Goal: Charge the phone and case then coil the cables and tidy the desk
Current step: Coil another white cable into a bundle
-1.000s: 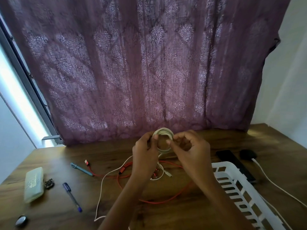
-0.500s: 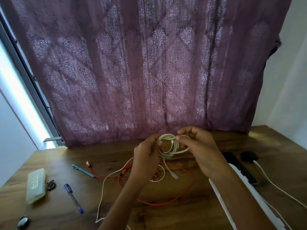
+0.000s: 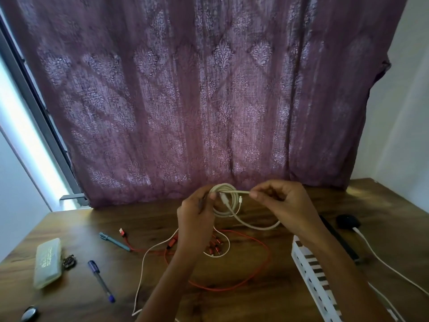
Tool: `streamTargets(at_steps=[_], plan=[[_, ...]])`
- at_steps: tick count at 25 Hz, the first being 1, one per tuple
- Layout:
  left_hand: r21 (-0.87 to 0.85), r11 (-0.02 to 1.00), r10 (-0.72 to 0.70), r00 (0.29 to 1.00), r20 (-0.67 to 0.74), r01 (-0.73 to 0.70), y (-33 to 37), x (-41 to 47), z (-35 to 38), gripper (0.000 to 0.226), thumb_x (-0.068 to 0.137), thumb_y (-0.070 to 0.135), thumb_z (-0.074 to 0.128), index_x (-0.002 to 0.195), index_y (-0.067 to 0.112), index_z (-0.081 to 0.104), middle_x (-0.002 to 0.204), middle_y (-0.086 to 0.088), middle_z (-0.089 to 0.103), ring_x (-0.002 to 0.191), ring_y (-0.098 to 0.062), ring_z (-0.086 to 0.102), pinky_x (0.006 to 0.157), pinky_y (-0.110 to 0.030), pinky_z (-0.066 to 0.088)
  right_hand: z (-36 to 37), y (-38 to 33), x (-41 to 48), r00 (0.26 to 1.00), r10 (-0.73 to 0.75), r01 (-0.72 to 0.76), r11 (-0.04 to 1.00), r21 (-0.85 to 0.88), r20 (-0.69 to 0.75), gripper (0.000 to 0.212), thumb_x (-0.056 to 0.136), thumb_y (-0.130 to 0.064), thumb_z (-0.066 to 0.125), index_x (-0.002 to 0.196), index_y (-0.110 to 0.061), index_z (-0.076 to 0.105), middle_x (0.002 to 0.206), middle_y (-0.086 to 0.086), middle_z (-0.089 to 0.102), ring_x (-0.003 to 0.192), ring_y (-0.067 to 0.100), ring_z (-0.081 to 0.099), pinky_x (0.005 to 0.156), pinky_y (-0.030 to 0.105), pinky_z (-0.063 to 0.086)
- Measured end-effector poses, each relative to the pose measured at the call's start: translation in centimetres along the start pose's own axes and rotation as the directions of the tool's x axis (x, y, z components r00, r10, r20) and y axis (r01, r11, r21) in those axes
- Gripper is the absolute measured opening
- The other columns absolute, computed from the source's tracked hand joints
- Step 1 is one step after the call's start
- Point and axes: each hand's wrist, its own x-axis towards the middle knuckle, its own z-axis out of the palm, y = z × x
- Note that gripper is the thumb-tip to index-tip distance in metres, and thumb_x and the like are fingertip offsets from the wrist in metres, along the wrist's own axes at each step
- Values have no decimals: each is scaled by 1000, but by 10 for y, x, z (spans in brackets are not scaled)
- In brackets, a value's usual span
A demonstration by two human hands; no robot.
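**A:** Where is the white cable (image 3: 226,206)?

**B:** Up off the worktop (image 3: 232,305), in front of the curtain (image 3: 209,101) — most of it is wound into a small coil. The left hand (image 3: 197,219) grips that coil at its left rim.

**A:** And the right hand (image 3: 286,205)?

**B:** It is near the left, but the two hands are apart. Its fingertips pinch a straight strand that runs across the coil's top. A loose loop sags below, between the wrists.

**A:** What lies under them?

**B:** A red cable (image 3: 214,248) sprawls in a wide loop, tangled with a thin white lead (image 3: 142,266). To the left are a teal pen (image 3: 115,241), a blue pen (image 3: 101,281) and a pale box (image 3: 47,263).

**A:** The phone (image 3: 341,240)?

**B:** It lies flat on the right — partly hidden by the right forearm, between a white basket (image 3: 301,259) and a black charger (image 3: 348,221).
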Motion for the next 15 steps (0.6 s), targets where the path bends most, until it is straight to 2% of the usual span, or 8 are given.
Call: streamTargets(at_steps=[2, 4, 6, 8, 10, 12, 14, 15], plan=[[60, 995, 77, 997, 6, -77, 3, -2, 0, 18, 92, 13, 55, 100, 17, 70, 75, 16, 67, 75, 0, 63, 67, -12, 46, -1, 4, -3, 998, -53, 49, 995, -90, -39, 5, 79, -23, 71, 82, -26, 74, 73, -9, 71, 71, 4, 65, 69, 26, 53], [246, 938, 247, 969, 20, -244, 3, -2, -1, 24, 90, 15, 49, 105, 14, 68, 86, 5, 68, 76, -13, 65, 67, -25, 52, -2, 4, -4, 991, -132, 112, 929, -352, -36, 8, 80, -30, 69, 86, -31, 74, 72, -20, 66, 69, -1, 62, 63, 22, 50], [276, 920, 282, 959, 21, -277, 1, 0, -1, 28, 88, 15, 47, 107, 12, 67, 87, -1, 68, 76, -16, 64, 66, -27, 51, -5, 3, -4, 990, -144, 127, 882, -454, -3, 10, 81, -34, 67, 90, -36, 73, 69, -26, 61, 67, -3, 60, 62, 17, 46], [122, 980, 156, 988, 13, -156, 3, -1, 0, 21, 93, 13, 50, 102, 13, 69, 74, 10, 67, 70, -4, 61, 65, -17, 45, -4, 7, -3, 996, -86, 86, 951, -297, 13, 16, 85, -27, 63, 94, -38, 70, 68, -22, 64, 67, -3, 60, 64, 15, 46], [-146, 987, -60, 994, 87, 72, 9, -1, 3, 20, 94, 12, 50, 98, 16, 68, 61, 15, 62, 67, -2, 58, 68, -23, 47, 2, 12, -3, 999, 33, -33, 999, -4, 7, 22, 90, -15, 58, 95, -34, 68, 60, -12, 64, 59, -3, 59, 62, 14, 45], [-399, 875, -205, 956, 211, 276, 15, -7, 7, 21, 94, 11, 47, 99, 14, 68, 60, 11, 60, 75, -14, 59, 78, -37, 51, 6, 16, -4, 981, 187, -196, 949, 247, 61, 23, 94, -9, 50, 98, -21, 69, 48, -12, 51, 40, 0, 47, 45, 11, 37], [-555, 722, -274, 907, 319, 413, 18, -11, 10, 22, 94, 11, 45, 98, 11, 66, 63, 6, 59, 76, -19, 59, 78, -37, 54, 8, 16, -6, 949, 265, -315, 831, 458, 171, 25, 95, -5, 45, 100, -12, 68, 50, -5, 35, 36, 1, 27, 35, 13, 24], [-577, 685, -280, 892, 355, 445, 19, -13, 9, 21, 94, 11, 45, 97, 12, 66, 66, 5, 61, 75, -17, 61, 75, -32, 55, 8, 17, -6, 938, 284, -346, 780, 521, 197, 25, 95, -3, 44, 97, -10, 68, 51, -4, 34, 36, 2, 24, 34, 14, 23]])
